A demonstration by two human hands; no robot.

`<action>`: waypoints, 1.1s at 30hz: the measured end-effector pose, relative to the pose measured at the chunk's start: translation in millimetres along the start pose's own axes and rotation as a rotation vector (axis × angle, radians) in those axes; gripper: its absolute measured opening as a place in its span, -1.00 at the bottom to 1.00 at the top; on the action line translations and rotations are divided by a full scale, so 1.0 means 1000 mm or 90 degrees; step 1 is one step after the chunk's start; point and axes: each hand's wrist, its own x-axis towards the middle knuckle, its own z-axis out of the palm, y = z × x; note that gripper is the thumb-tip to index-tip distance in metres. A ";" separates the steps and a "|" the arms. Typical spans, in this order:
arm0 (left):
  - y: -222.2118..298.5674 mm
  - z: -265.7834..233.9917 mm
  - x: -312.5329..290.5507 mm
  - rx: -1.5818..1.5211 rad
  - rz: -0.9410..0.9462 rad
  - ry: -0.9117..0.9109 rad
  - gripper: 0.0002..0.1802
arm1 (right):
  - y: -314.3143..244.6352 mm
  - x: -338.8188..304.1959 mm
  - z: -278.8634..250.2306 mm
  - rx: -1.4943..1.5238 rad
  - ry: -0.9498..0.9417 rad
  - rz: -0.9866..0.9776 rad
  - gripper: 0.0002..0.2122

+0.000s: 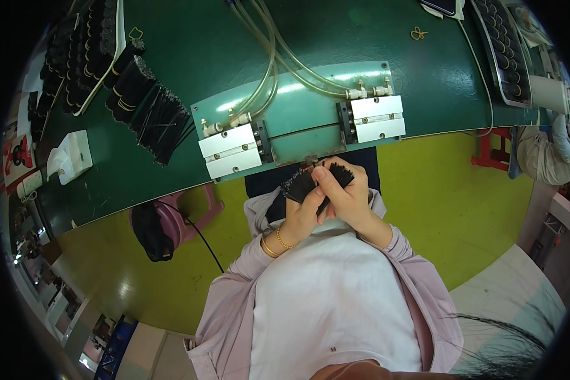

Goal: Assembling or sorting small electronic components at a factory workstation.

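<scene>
Here, blk strands [299,184] w/in both hands [304,211] [351,199]

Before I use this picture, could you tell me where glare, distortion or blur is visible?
Head view: glare streaks on the greenish plate, and a bright patch on the yellow floor; head view: the table shows a bent edge; head view: left hand and right hand show no strong blur.
</scene>
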 end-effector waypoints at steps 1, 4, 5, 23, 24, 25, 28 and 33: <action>0.000 0.000 0.000 0.000 0.000 0.000 -0.82 | 0.000 0.000 0.001 0.000 0.000 0.000 -0.79; 0.002 0.001 0.000 -0.004 -0.006 0.006 -0.83 | 0.001 0.000 0.005 -0.001 0.032 -0.015 -0.79; 0.002 0.001 0.000 -0.004 -0.006 0.007 -0.83 | 0.001 0.000 0.005 -0.001 0.032 -0.015 -0.79; 0.003 0.001 0.002 -0.010 0.011 0.023 -0.82 | 0.002 0.002 0.006 0.018 0.039 -0.008 -0.78; 0.003 0.001 0.003 -0.011 0.012 0.029 -0.82 | 0.002 0.002 0.005 0.029 0.036 -0.002 -0.78; 0.004 0.001 0.003 -0.011 0.013 0.029 -0.82 | 0.001 0.002 0.005 0.029 0.036 -0.002 -0.78; 0.008 -0.004 0.003 -0.046 -0.056 -0.040 -0.80 | -0.001 0.001 0.004 0.021 0.020 0.004 -0.78; 0.006 -0.004 0.001 -0.033 -0.069 -0.047 -0.81 | 0.000 -0.001 -0.001 0.000 -0.007 -0.001 -0.81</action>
